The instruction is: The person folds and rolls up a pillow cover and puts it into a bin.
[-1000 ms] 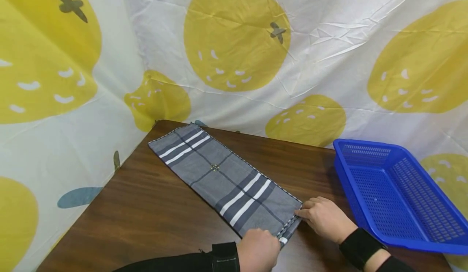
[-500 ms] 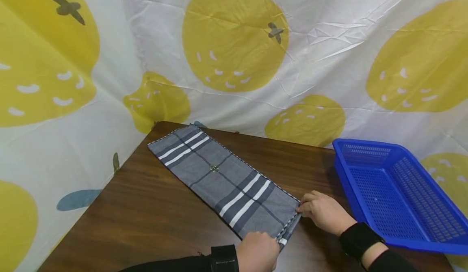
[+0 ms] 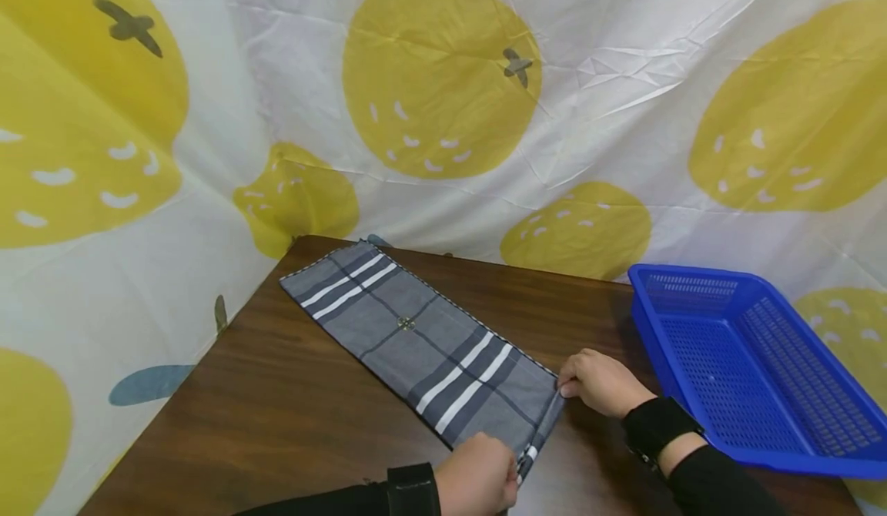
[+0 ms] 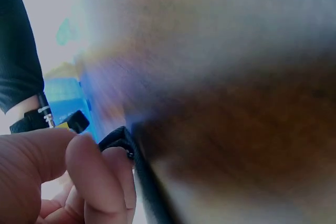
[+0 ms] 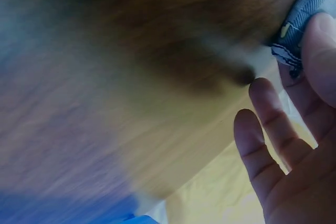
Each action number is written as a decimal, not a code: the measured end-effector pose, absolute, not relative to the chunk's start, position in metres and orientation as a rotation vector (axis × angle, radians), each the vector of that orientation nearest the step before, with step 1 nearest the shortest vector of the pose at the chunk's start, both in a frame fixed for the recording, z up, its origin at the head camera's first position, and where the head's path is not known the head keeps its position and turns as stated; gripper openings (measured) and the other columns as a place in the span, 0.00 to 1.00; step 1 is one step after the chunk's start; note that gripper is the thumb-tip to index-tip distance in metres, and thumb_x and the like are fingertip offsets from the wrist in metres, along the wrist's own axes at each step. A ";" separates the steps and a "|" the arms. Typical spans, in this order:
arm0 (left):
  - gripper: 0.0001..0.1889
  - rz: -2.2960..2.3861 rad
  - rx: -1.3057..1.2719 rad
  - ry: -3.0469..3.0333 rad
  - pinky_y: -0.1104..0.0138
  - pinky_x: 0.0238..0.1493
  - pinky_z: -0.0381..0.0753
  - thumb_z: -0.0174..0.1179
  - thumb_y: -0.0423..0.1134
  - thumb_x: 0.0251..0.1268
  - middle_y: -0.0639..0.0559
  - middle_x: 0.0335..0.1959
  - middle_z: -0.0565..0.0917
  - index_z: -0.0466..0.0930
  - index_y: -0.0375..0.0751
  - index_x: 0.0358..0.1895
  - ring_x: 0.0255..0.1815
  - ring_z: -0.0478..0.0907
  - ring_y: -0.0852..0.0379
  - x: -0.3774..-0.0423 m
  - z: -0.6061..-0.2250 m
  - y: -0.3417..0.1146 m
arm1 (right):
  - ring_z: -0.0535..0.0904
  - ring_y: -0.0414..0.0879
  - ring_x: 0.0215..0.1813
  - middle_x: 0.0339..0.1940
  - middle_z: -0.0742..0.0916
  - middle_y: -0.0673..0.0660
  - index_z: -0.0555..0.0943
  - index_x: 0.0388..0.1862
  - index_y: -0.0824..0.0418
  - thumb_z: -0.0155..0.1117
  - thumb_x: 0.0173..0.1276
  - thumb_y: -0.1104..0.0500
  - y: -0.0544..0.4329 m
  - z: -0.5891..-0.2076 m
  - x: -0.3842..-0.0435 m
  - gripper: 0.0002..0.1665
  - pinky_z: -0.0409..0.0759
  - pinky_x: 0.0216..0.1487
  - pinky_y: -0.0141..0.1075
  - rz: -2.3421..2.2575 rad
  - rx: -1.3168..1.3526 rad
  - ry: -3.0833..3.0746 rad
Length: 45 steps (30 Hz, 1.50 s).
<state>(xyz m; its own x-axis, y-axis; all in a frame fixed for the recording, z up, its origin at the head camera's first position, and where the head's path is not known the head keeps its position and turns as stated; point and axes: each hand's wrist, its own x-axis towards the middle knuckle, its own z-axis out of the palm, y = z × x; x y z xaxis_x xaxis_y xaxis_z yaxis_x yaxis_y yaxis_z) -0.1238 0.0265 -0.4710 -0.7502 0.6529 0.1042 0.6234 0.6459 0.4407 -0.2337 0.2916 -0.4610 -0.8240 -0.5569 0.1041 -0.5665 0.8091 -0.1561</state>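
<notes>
A grey plaid cloth (image 3: 433,327) with white stripes and a small emblem lies folded into a long strip, slanting across the table. At its near end my left hand (image 3: 478,474) grips the left corner with curled fingers. The opposite corner of that end is pinched between thumb and index finger of my right hand (image 3: 599,381). A narrow raised fold runs between the two hands. In the left wrist view, the dark cloth edge (image 4: 149,195) comes out past the fingers. The right wrist view shows the cloth corner (image 5: 307,11) under the thumb, the other fingers spread apart.
A blue perforated plastic basket (image 3: 755,462) stands to the right of my right hand. The brown wooden table (image 3: 277,393) meets white curtains (image 3: 596,131) with yellow fruit prints at the back and left.
The cloth's near end has been turned inward, and its checkered trim there has gone from sight. My right hand has moved up and left, my left hand slightly left.
</notes>
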 end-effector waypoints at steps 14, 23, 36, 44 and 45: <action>0.19 0.559 1.134 2.886 0.72 0.15 0.63 0.67 0.36 0.52 0.64 0.09 0.69 0.68 0.52 0.10 0.13 0.62 0.69 -0.145 -0.522 0.027 | 0.77 0.43 0.37 0.31 0.82 0.45 0.80 0.34 0.50 0.82 0.61 0.56 0.277 -0.457 -0.242 0.15 0.79 0.39 0.43 0.197 0.756 -3.054; 0.07 0.131 1.245 3.017 0.68 0.19 0.74 0.73 0.40 0.60 0.61 0.26 0.83 0.84 0.54 0.28 0.24 0.76 0.66 -0.123 -0.473 0.032 | 0.75 0.39 0.32 0.25 0.81 0.41 0.79 0.24 0.48 0.79 0.55 0.70 0.280 -0.466 -0.238 0.21 0.76 0.37 0.36 0.162 1.126 -2.677; 0.21 0.048 1.176 2.957 0.64 0.19 0.77 0.76 0.57 0.58 0.59 0.19 0.83 0.81 0.53 0.15 0.21 0.78 0.62 -0.125 -0.463 0.044 | 0.88 0.45 0.44 0.40 0.91 0.48 0.89 0.38 0.53 0.78 0.53 0.75 0.290 -0.460 -0.223 0.20 0.88 0.49 0.43 0.177 1.172 -2.794; 0.16 0.102 1.180 2.905 0.65 0.17 0.77 0.80 0.43 0.49 0.57 0.19 0.83 0.81 0.52 0.15 0.20 0.76 0.63 -0.126 -0.462 0.046 | 0.87 0.47 0.46 0.40 0.93 0.47 0.91 0.38 0.52 0.86 0.50 0.64 0.291 -0.464 -0.222 0.17 0.85 0.53 0.44 0.109 1.158 -2.720; 0.15 0.109 1.174 2.895 0.65 0.18 0.77 0.79 0.42 0.49 0.57 0.19 0.84 0.81 0.51 0.15 0.20 0.76 0.63 -0.126 -0.462 0.046 | 0.87 0.47 0.47 0.40 0.93 0.47 0.92 0.38 0.51 0.86 0.50 0.62 0.291 -0.464 -0.222 0.16 0.85 0.54 0.44 0.106 1.158 -2.717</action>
